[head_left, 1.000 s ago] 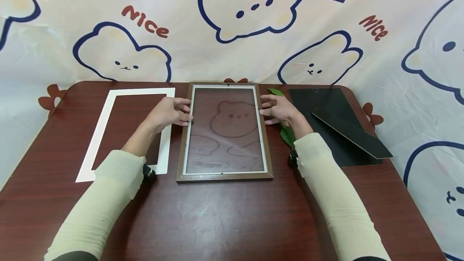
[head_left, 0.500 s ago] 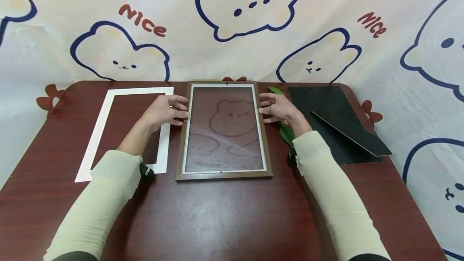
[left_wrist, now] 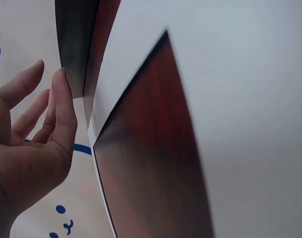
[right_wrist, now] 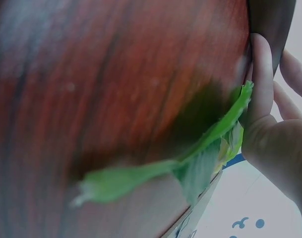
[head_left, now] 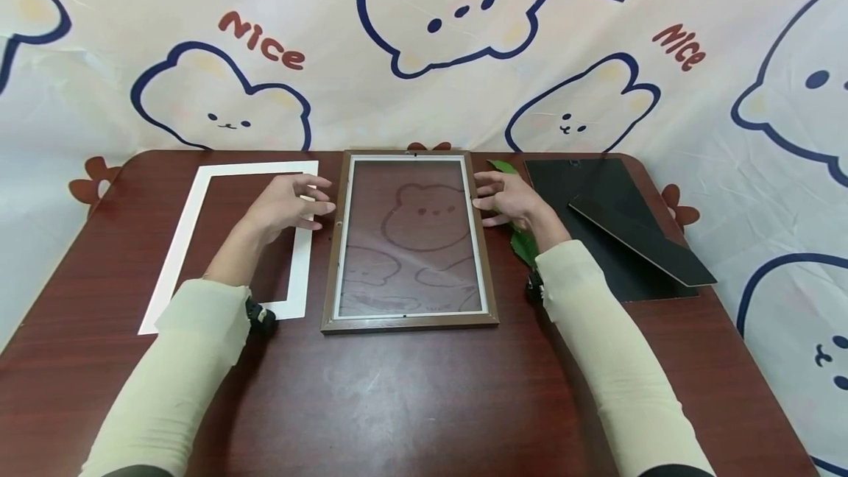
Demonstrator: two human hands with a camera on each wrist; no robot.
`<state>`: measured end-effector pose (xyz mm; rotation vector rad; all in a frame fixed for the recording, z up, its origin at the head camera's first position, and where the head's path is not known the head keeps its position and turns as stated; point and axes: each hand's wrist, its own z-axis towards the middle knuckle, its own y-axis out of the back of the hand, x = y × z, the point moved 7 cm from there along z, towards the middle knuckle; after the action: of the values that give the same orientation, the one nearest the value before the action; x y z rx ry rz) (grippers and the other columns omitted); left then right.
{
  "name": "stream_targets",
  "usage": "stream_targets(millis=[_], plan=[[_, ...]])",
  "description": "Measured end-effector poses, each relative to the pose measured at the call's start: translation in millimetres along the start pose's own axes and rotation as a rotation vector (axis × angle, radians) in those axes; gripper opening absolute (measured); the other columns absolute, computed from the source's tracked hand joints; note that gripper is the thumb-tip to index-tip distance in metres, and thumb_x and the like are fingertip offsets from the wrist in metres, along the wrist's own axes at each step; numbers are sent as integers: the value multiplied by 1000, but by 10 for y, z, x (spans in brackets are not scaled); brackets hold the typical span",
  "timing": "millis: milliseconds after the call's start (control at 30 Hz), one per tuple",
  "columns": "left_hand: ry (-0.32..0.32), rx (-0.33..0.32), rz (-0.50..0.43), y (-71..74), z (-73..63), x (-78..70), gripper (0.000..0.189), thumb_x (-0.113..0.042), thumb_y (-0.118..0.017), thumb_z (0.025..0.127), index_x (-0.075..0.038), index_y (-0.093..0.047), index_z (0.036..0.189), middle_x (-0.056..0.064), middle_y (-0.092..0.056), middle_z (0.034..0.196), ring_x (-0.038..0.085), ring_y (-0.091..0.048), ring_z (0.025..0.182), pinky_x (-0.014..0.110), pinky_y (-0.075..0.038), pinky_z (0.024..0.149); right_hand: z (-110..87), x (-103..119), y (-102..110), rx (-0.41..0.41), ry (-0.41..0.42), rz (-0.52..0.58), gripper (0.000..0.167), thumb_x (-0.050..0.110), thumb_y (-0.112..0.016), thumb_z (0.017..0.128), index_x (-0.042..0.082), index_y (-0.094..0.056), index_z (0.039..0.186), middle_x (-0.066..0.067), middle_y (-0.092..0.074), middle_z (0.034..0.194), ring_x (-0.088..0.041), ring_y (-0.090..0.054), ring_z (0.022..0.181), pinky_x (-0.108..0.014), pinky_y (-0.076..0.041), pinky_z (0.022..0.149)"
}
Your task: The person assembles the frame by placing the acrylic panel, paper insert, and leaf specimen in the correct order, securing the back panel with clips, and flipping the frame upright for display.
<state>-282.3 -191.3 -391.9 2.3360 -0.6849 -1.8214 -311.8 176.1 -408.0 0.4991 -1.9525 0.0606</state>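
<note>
A brown picture frame (head_left: 409, 328) with a white inner border and a clear, reflecting pane lies in the middle of the table. My left hand (head_left: 281, 205) hovers just left of it, fingers spread and holding nothing, over the right side of a white mat board (head_left: 179, 256). In the left wrist view the fingers (left_wrist: 64, 109) are apart from the mat's edge. My right hand (head_left: 513, 201) touches the frame's right side with its fingertips. Under that hand lies a green leafy sprig (right_wrist: 205, 144), partly hidden by the wrist in the head view.
A black backing board (head_left: 596, 182) with a fold-out stand (head_left: 642, 241) lies on the right of the brown table (head_left: 397, 403), close to its edge. A cloth printed with cartoon bears (head_left: 411, 109) hangs right behind the table.
My left hand has come off the frame's left side and moved left over the mat board. The right hand stays at the frame's right side, and the frame has not moved.
</note>
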Motion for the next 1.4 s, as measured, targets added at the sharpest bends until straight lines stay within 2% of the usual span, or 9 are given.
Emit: stream_targets(millis=[167, 433, 667, 833, 1033, 1233, 1400], plan=[[3, -24, -1, 107, -44, 46, 55, -10, -72, 96, 0, -50, 145, 21, -56, 125, 25, -66, 93, 37, -62, 79, -5, 0, -2, 4, 3, -4, 66, 0, -60, 101, 15, -33, 159, -20, -40, 150, -36, -52, 129, -41, -61, 83], [12, -63, -39, 235, -100, 174, 58, -11, -71, 96, 0, -47, 148, 15, -58, 120, 17, -68, 92, 37, -62, 79, 6, -13, 2, 0, 3, -11, 66, 0, -60, 101, 15, -34, 159, -20, -40, 150, -37, -52, 127, -41, -61, 83], [5, -92, -52, 337, -148, 212, 55, -11, -72, 96, 1, -49, 145, 12, -61, 117, 20, -66, 97, 36, -62, 80, 10, -35, -7, 2, -2, -13, 65, 0, -60, 101, 16, -34, 159, -20, -40, 150, -36, -51, 129, -41, -61, 82], [5, -108, -64, 415, -184, 243, 56, -8, -71, 96, -1, -48, 147, 15, -60, 122, 14, -67, 95, 37, -62, 81, 5, -27, -4, 0, 7, -15, 65, 1, -60, 101, 16, -34, 159, -20, -40, 150, -37, -52, 128, -41, -61, 83], [16, -100, -77, 488, -189, 313, 55, -4, -65, 98, -3, -44, 150, 22, -54, 135, 7, -68, 95, 36, -61, 82, 5, -27, 8, 1, 5, -10, 65, 1, -60, 101, 15, -34, 159, -20, -39, 151, -38, -52, 128, -42, -61, 84], [12, -108, -97, 559, -218, 359, 50, 2, -56, 101, -2, -44, 149, 24, -53, 137, 12, -69, 99, 36, -61, 83, 7, -28, 9, 0, 4, -9, 65, 1, -61, 101, 15, -34, 159, -20, -39, 152, -36, -52, 128, -42, -61, 84], [8, -112, -115, 623, -254, 385, 53, 12, -44, 99, 0, -41, 150, 25, -50, 141, 13, -69, 101, 35, -61, 84, 8, -22, 5, 2, 9, -8, 65, 1, -60, 101, 15, -34, 159, -20, -39, 151, -37, -52, 128, -42, -61, 84]])
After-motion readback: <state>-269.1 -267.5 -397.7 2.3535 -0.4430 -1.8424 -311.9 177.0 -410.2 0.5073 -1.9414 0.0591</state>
